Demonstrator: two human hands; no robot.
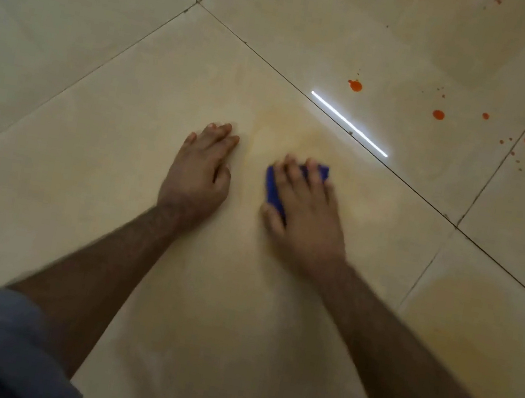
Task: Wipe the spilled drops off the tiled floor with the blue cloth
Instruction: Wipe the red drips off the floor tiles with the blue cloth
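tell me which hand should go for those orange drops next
Right. The right hand already grips the blue cloth and lies nearer the orange drops; the left hand rests flat, bare.

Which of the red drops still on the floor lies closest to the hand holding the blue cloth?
The leftmost big drop, just beyond the grout line from the right hand on the blue cloth; the other drops lie farther right.

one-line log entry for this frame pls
right hand: holds blue cloth on tiled floor | left hand: flat on floor | red drops: unwiped
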